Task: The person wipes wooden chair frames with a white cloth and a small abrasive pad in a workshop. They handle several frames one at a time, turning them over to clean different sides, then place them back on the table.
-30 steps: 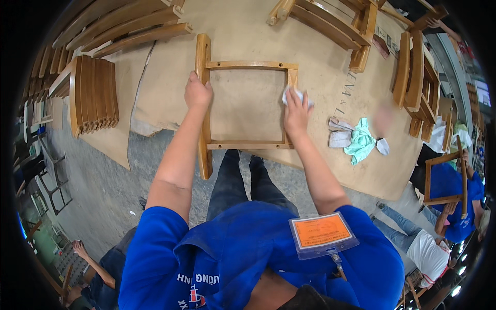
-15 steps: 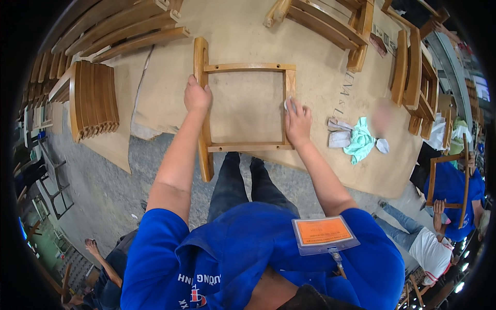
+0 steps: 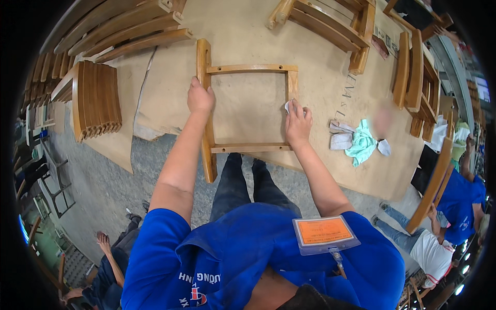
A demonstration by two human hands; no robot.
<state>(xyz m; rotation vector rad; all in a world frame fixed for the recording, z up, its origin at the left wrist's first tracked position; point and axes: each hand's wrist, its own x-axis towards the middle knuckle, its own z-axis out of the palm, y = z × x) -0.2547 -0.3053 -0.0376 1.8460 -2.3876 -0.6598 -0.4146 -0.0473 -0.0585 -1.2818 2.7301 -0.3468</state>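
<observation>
A varnished wooden frame (image 3: 250, 68) with four sides lies over the cardboard-covered surface in front of me. Its left post is longer and thicker than the other rails, and dark holes show in the two crosswise rails. My left hand (image 3: 200, 99) is closed around that thick post. On the opposite side, my right hand (image 3: 298, 125) pinches a small white pad (image 3: 288, 106) against the right rail. Whether the pad is cloth or abrasive paper, I cannot tell.
Brown cardboard (image 3: 320, 170) covers the work surface. Stacked wooden frames (image 3: 95, 101) stand at left, with curved wooden parts (image 3: 137, 46) behind. More frames (image 3: 330, 26) lie at the far right, near a mint-green cloth (image 3: 361, 144). A co-worker in blue (image 3: 460, 201) handles wood at right.
My hands and the frame stay almost in place, with the pad still on the right rail. At right, the co-worker's wooden frame has turned and now shows edge-on.
</observation>
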